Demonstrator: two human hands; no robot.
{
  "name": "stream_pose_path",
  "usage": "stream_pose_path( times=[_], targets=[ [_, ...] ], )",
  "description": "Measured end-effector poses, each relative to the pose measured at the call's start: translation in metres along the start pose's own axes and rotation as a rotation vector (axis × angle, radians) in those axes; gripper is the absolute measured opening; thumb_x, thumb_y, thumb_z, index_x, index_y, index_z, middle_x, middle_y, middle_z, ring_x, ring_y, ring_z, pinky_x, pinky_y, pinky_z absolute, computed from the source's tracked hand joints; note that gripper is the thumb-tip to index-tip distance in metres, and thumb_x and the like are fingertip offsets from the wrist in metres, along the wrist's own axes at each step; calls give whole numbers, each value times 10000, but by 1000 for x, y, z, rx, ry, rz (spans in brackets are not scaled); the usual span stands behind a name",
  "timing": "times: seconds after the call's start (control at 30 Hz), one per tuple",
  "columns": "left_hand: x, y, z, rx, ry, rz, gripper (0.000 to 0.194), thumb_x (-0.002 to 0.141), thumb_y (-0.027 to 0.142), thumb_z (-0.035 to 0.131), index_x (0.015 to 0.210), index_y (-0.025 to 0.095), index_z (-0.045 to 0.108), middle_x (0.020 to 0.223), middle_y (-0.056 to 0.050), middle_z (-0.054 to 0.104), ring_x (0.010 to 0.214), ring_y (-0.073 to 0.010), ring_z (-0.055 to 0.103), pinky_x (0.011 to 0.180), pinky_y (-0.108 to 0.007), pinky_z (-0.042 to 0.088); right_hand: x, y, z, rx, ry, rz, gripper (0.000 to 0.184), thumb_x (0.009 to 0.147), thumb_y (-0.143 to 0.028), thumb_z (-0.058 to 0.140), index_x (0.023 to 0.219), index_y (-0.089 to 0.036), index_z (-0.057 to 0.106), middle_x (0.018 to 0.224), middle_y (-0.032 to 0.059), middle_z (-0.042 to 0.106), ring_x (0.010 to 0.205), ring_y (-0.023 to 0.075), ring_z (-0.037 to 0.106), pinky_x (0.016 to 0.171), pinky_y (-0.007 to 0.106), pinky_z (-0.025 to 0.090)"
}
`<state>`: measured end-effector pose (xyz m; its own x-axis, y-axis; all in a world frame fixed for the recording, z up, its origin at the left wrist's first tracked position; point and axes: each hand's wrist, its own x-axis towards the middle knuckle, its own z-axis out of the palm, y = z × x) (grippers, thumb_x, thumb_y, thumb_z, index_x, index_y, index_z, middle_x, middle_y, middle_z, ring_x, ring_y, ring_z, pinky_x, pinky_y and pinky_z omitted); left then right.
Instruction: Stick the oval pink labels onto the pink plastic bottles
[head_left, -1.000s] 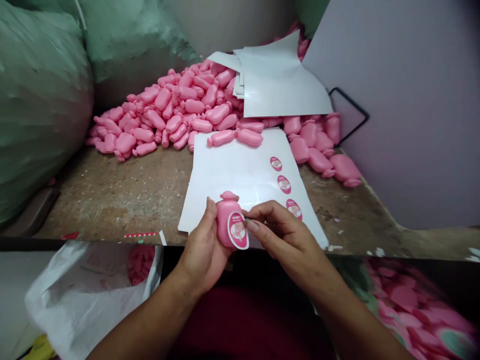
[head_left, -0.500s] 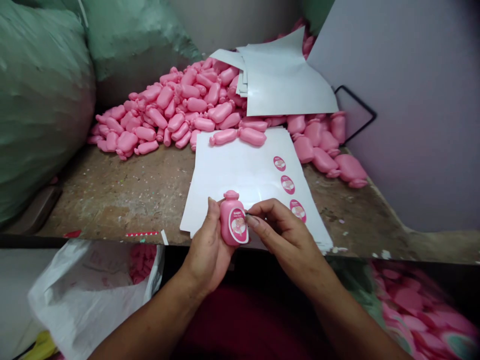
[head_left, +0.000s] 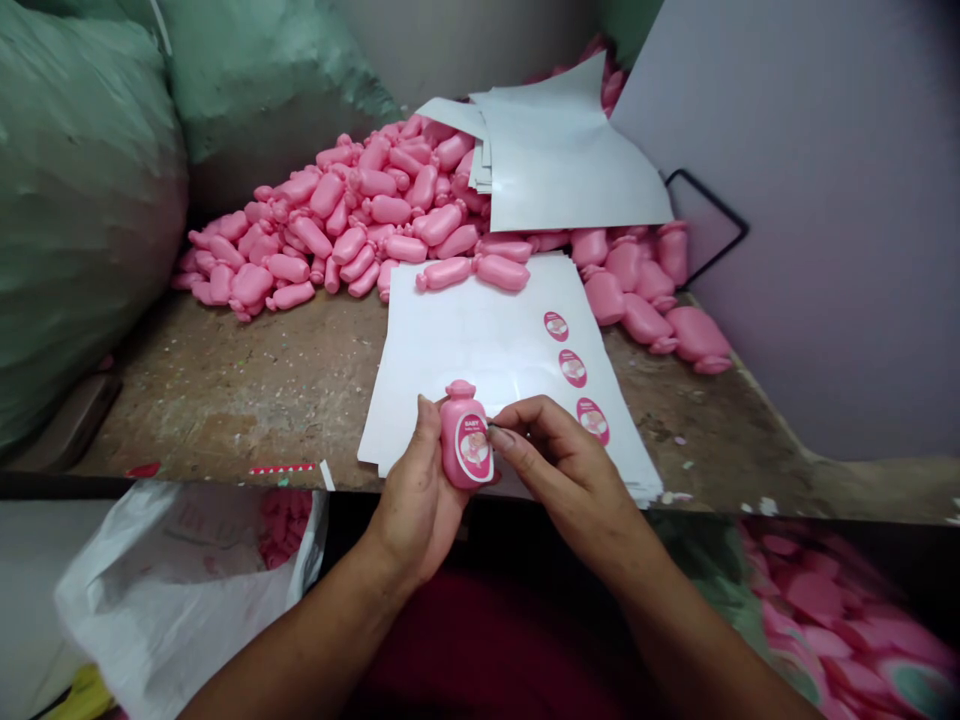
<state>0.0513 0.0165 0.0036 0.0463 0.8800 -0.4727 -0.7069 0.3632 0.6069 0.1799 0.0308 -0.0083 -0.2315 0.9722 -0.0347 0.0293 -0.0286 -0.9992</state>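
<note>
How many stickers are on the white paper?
3: one sticker high, one middle, one low, down the white paper's right side. The right hand may hide more.

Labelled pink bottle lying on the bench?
No, the pink plastic bottle is held upright in the left hand, above the white label sheet.

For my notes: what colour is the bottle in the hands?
The bottle is bright pink, clearest in the head view.

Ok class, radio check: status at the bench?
Left hand gripping pink plastic bottle; right hand at its oval pink label; white label sheet beneath.
</note>
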Motion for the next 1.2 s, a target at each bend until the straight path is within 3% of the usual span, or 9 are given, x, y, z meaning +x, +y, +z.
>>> stream_pose_path(
  times=[0.27, 0.53, 0.77, 1.1, 1.2],
  targets=[
    [1, -2, -3, -6, -38, 11, 404, 870, 555, 638, 1077, 210, 675, 1033, -46, 646, 1011, -183, 612, 952, -324, 475, 0, 1, 0, 0, 3, -7, 125, 905, -347, 607, 869, -228, 588, 778, -2, 655, 707, 147, 619, 622, 260, 511],
    [-2, -2, -4, 31, -71, 50, 242, 894, 412, 655, 1049, 229, 689, 1167, -41, 612, 1158, -197, 549, 1022, -314, 422, -1, 2, 0, -20, 29, -15, 140, 904, -363, 612, 874, -228, 589, 787, 1, 652, 709, 151, 619, 632, 269, 520],
    [-1, -2, -7, -6, -82, 20, 254, 891, 384, 670, 1087, 224, 695, 1038, -32, 628, 956, -146, 582, 904, -273, 466, -1, 2, 0, 11, 20, -17, 121, 909, -342, 606, 893, -223, 590, 797, 0, 645, 702, 139, 620, 634, 259, 525],
    [0, -2, -10, -27, -93, -31, 211, 932, 334, 619, 1085, 215, 704, 1051, -24, 611, 885, -116, 575, 834, -262, 486, -3, 5, 0, 76, 5, -11, 106, 913, -328, 614, 913, -223, 595, 813, -4, 643, 704, 134, 625, 636, 250, 533],
    [0, 0, -9, -28, -81, -52, 220, 946, 327, 597, 1096, 205, 702, 1032, -26, 600, 838, -107, 562, 734, -239, 494, -2, 5, -2, 108, 0, -9, 109, 903, -328, 623, 893, -223, 596, 792, -12, 633, 681, 128, 613, 630, 247, 528]
  ],
)
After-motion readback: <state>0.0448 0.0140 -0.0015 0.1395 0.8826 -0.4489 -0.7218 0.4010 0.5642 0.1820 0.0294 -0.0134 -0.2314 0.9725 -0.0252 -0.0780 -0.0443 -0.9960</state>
